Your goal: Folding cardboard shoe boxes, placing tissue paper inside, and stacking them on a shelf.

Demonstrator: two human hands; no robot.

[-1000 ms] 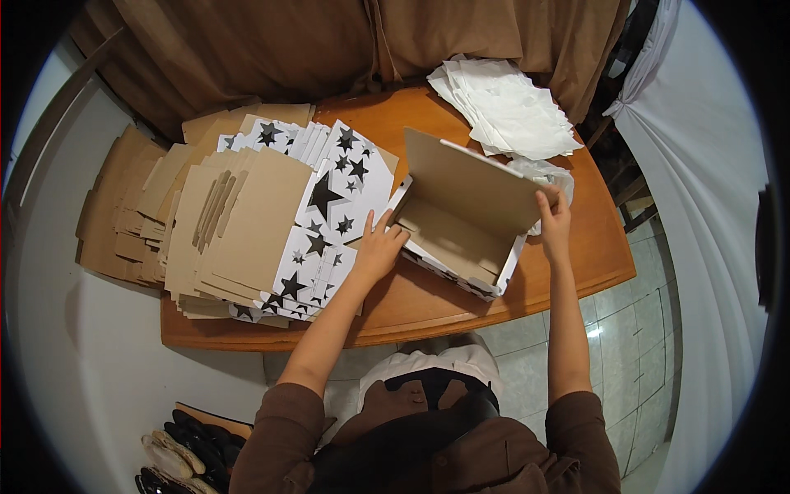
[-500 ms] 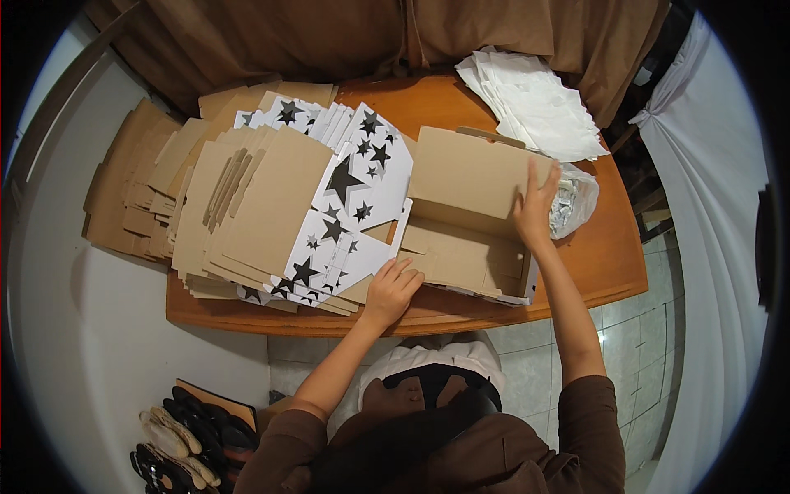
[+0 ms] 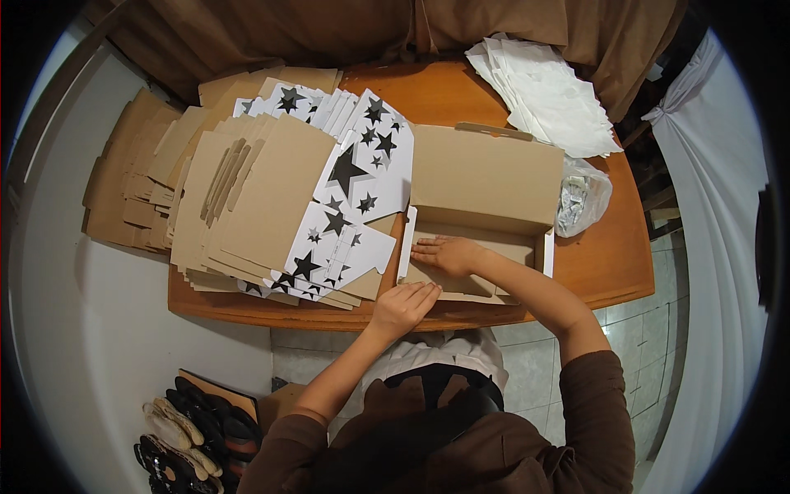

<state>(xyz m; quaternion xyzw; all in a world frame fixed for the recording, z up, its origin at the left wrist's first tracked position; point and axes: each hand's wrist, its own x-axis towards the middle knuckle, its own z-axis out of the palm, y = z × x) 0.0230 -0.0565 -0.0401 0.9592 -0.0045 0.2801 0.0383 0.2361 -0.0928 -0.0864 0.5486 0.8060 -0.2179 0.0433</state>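
Orange-brown table [image 3: 609, 276] bears an open box [image 3: 485, 193] (plain tan inside).

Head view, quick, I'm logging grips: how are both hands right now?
Left hand: fingers at the near edge of the open, rectangular brown cardboard box; grip unclear.
Right hand: open, fingers outstretched inside it.

Glossy orange-brown wooden bench [image 3: 444, 92] with a bowed front edge, beneath the hands [image 3: 447, 253]. Beyond them, a gathered brown cloth curtain [image 3: 329, 33]; to their left, a plain white wall [image 3: 82, 346]; to their right, a draped white fabric curtain [image 3: 708, 239]; below, pale grey floor tiles [image 3: 627, 342].
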